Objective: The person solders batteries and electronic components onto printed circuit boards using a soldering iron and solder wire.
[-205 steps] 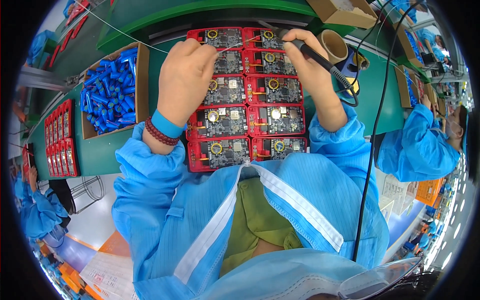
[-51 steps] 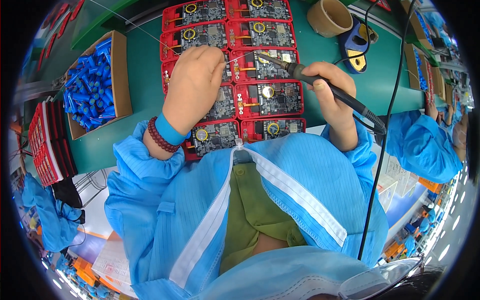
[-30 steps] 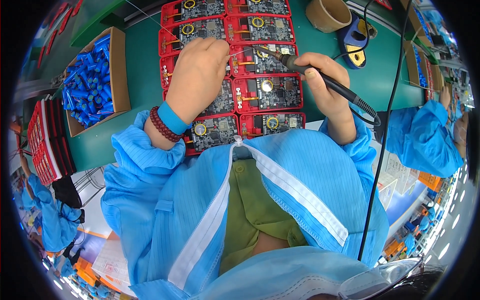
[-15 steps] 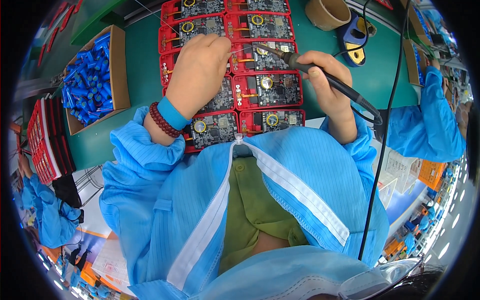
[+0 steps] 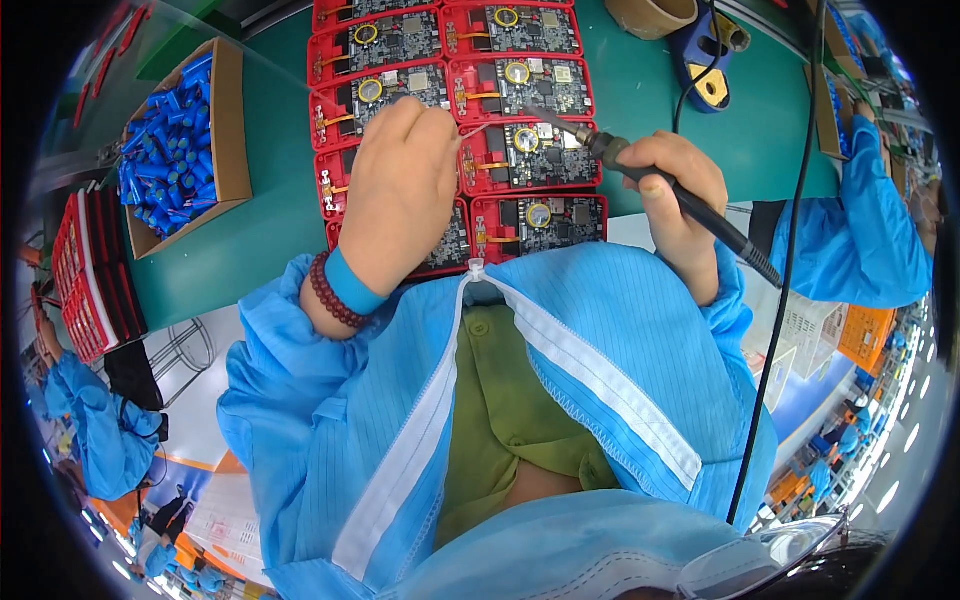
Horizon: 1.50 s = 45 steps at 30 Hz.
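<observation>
My right hand [image 5: 682, 180] grips a soldering iron [image 5: 705, 205] by its black handle. Its thin tip points left, above the red trays with circuit boards. In my closed left hand [image 5: 400, 185], finger and thumb pinch a thin silvery wire, apparently solder wire [image 5: 474, 131], reaching toward a board. That circuit board [image 5: 550, 150] lies in a red tray [image 5: 500, 187] and carries a round, yellow-rimmed coin cell [image 5: 526, 139]. More boards in red trays stand in two columns; my left hand hides part of the left column. Whether the tip touches anything, I cannot tell.
A cardboard box [image 5: 232, 130] of blue cylindrical cells [image 5: 170, 150] stands left on the green table [image 5: 275, 130]. Stacked red trays [image 5: 85, 280] are farther left. At right are a blue iron stand [image 5: 690, 50] with yellow sponge [image 5: 709, 88], a beige pot [image 5: 650, 15] and a co-worker's blue sleeve [image 5: 850, 260].
Both hands have moved nearer to me, the iron and wire shifting from one board toward the one below it. The trays and box sit slightly higher in the picture.
</observation>
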{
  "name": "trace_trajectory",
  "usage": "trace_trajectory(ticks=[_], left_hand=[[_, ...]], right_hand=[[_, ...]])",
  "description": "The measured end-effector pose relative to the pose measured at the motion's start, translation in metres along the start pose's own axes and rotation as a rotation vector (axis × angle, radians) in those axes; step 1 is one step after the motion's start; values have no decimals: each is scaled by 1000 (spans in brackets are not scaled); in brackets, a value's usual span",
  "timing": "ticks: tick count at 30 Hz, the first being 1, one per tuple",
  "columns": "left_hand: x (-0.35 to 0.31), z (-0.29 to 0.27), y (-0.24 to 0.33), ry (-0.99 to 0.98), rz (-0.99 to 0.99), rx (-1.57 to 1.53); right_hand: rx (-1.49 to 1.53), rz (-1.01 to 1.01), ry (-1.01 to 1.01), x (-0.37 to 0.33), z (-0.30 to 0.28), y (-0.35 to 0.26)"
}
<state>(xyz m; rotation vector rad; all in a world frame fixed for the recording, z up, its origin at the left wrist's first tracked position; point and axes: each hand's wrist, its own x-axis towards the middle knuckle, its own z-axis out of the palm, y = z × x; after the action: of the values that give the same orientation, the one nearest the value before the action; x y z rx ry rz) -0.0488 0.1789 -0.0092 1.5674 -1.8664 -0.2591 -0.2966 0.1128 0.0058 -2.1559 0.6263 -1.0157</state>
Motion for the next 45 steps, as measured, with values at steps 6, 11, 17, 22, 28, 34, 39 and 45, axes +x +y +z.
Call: trace_trajectory(ticks=[6, 11, 17, 22, 28, 34, 39, 45], left_hand=[[21, 8, -15, 14, -56, -10], [32, 16, -25, 26, -10, 25], [37, 18, -32, 28, 6, 33], [38, 18, -31, 19, 17, 24], [36, 20, -31, 22, 26, 41], [30, 10, -22, 17, 21, 2], [8, -2, -3, -14, -4, 17], [-2, 7, 3, -25, 14, 47]], right_hand=[[24, 80, 178, 14, 12, 10], [10, 85, 140, 22, 17, 20], [26, 78, 111, 27, 20, 25], [42, 70, 102, 30, 22, 29], [25, 65, 66, 29, 23, 30], [27, 99, 129, 22, 13, 16], [34, 55, 64, 7, 4, 5], [25, 63, 9, -2, 6, 0]])
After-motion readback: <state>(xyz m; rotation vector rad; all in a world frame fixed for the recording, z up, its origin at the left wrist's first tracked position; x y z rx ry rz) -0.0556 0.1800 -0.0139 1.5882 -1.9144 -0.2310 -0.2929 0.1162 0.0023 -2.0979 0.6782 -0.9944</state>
